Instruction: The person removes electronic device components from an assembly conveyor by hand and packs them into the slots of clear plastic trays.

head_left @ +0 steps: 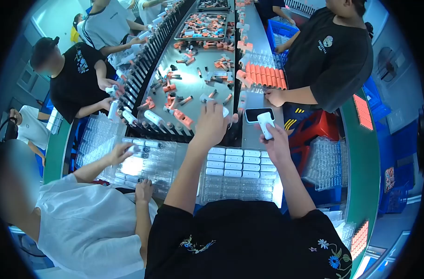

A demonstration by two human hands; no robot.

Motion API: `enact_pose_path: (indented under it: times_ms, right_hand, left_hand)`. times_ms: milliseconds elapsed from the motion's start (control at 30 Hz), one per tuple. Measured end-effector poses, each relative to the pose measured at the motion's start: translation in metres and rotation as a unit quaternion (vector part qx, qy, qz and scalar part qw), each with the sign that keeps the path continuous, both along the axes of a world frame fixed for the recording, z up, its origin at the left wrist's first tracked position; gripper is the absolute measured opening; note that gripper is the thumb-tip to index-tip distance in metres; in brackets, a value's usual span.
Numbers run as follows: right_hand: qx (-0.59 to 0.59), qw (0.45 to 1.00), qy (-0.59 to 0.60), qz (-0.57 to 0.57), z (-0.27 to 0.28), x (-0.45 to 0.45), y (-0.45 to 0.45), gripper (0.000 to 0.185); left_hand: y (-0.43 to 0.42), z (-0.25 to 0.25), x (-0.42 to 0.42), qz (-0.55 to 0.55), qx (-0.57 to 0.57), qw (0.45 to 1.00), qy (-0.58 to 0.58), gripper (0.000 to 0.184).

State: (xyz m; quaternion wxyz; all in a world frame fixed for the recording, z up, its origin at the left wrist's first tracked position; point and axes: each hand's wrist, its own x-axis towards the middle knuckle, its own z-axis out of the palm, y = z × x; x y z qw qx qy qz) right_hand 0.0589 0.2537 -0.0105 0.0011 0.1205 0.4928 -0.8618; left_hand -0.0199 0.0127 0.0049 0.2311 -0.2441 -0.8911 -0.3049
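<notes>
My right hand (pixel 278 143) is closed around a white oblong plastic device (pixel 266 124), which it holds upright at a tilt beside a phone (pixel 254 116) lying on the metal ledge. My left hand (pixel 212 123) reaches forward over the near right corner of the metal table, fingers bent down. A small white piece (pixel 225 112) shows beside those fingers; what they grip is mostly hidden. Below my arms, a clear plastic tray (pixel 237 191) holds rows of white devices (pixel 233 165) in its far part, with bare pockets nearer me.
Orange and grey pieces (pixel 180 117) lie scattered on the metal table (pixel 193 76), with a heaped tray (pixel 202 26) behind. Co-workers sit left and right; one person's hand (pixel 121 153) works over a neighbouring tray. A red stool (pixel 316 126) and stacked clear trays (pixel 324 162) stand right.
</notes>
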Motion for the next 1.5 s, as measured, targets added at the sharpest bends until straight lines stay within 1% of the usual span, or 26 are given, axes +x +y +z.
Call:
enact_pose_path:
  times_ms: [67,167,200,267,300,367,467,600,667,700,767,800,833,900,933,1000,1100,1133,1167,1233,1267,1333,1367,1400,1467,1500]
  right_hand:
    - [-0.002,1.0,-0.028,-0.008,-0.005,-0.016,0.001,0.027]
    - [-0.011,0.999,-0.037,-0.028,0.007,-0.023,-0.007,0.033]
    - [0.006,0.998,-0.031,-0.044,0.018,-0.023,-0.01,0.039]
    - [0.017,0.995,0.044,-0.088,0.018,-0.038,-0.013,0.039]
    - [0.002,0.995,0.059,-0.085,0.008,-0.052,-0.006,0.036]
    - [0.03,0.995,0.074,-0.064,0.018,-0.065,-0.01,0.035]
    - [0.094,0.989,0.102,-0.057,0.038,-0.08,-0.013,0.038]
    - [0.211,0.966,0.089,-0.118,0.04,-0.111,-0.008,0.035]
    - [0.345,0.917,0.067,-0.186,0.021,-0.129,-0.008,0.03]
    - [0.465,0.851,0.079,-0.23,-0.007,-0.146,0.003,0.032]
    - [0.461,0.846,0.078,-0.254,-0.04,-0.158,-0.01,0.032]
    - [0.49,0.832,0.072,-0.251,-0.005,-0.132,-0.039,0.035]
    - [0.489,0.832,0.068,-0.252,-0.015,-0.129,-0.035,0.035]
    - [0.319,0.938,0.033,-0.135,-0.036,-0.122,-0.023,0.039]
    - [0.252,0.964,0.043,-0.069,-0.031,-0.1,-0.023,0.048]
    - [0.356,0.933,0.028,0.05,-0.035,-0.072,-0.015,0.049]
    - [0.387,0.917,0.023,0.091,-0.039,-0.032,0.003,0.044]
    - [0.245,0.965,0.005,0.089,-0.048,-0.022,0.005,0.048]
    - [0.245,0.966,0.006,0.086,-0.054,-0.011,0.013,0.048]
    - [0.267,0.957,-0.107,0.031,-0.032,0.012,0.016,0.049]
    - [0.267,0.957,-0.108,0.031,-0.031,0.014,0.018,0.049]
    - [0.268,0.952,-0.143,0.025,-0.03,0.016,0.025,0.048]
    - [0.325,0.942,-0.071,0.029,-0.059,0.005,0.04,0.046]
    - [0.324,0.943,-0.07,0.027,-0.071,-0.006,0.041,0.046]
    - [0.448,0.893,0.017,-0.039,-0.075,-0.026,0.045,0.049]
    - [0.39,0.918,0.022,-0.068,-0.05,-0.034,0.031,0.049]
  left_hand:
    - [-0.007,-0.021,-0.015,0.04,-0.037,0.962,-0.266,0.041]
    - [-0.02,-0.021,-0.03,0.133,-0.04,0.924,-0.357,0.04]
    - [-0.02,-0.018,-0.027,0.133,-0.039,0.923,-0.358,0.04]
    - [-0.022,-0.006,-0.01,0.233,-0.016,0.912,-0.336,0.045]
    - [-0.025,-0.011,-0.001,0.233,-0.018,0.912,-0.338,0.045]
    - [-0.032,-0.023,0.02,0.29,0.038,0.942,-0.164,0.049]
    - [-0.028,-0.039,0.066,0.32,0.052,0.93,-0.173,0.052]
    - [-0.023,-0.134,0.125,0.062,-0.049,0.967,-0.243,0.049]
    - [-0.019,-0.161,0.144,0.003,-0.113,0.97,-0.217,0.045]
    - [-0.019,-0.17,0.149,-0.002,-0.156,0.975,-0.156,0.04]
    - [-0.017,-0.176,0.148,0.0,-0.151,0.98,-0.133,0.038]
    - [-0.019,-0.177,0.146,0.003,-0.148,0.983,-0.108,0.036]
    - [-0.02,-0.175,0.144,0.0,-0.15,0.982,-0.111,0.036]
    - [-0.021,-0.172,0.141,0.02,-0.23,0.96,-0.161,0.032]
    - [-0.02,-0.177,0.139,0.027,-0.218,0.968,-0.124,0.029]
    - [-0.017,-0.183,0.135,0.02,-0.231,0.962,-0.141,0.028]
    - [-0.029,-0.169,0.123,-0.023,-0.244,0.958,-0.148,0.03]
    - [-0.037,-0.154,0.119,-0.059,-0.245,0.958,-0.14,0.035]
    - [-0.041,-0.138,0.117,-0.061,-0.245,0.958,-0.138,0.035]
    - [-0.047,-0.102,0.118,-0.076,-0.027,0.942,-0.327,0.049]
    - [-0.049,-0.098,0.116,-0.075,0.007,0.935,-0.346,0.061]
    - [-0.047,-0.079,0.12,-0.077,0.045,0.932,-0.352,0.063]
    - [-0.045,-0.073,0.122,-0.081,0.084,0.928,-0.355,0.066]
    - [-0.042,-0.077,0.123,-0.082,0.082,0.928,-0.353,0.066]
    - [-0.035,-0.088,0.128,-0.123,0.139,0.918,-0.351,0.073]
    - [-0.033,-0.08,0.133,-0.137,0.159,0.896,-0.392,0.07]
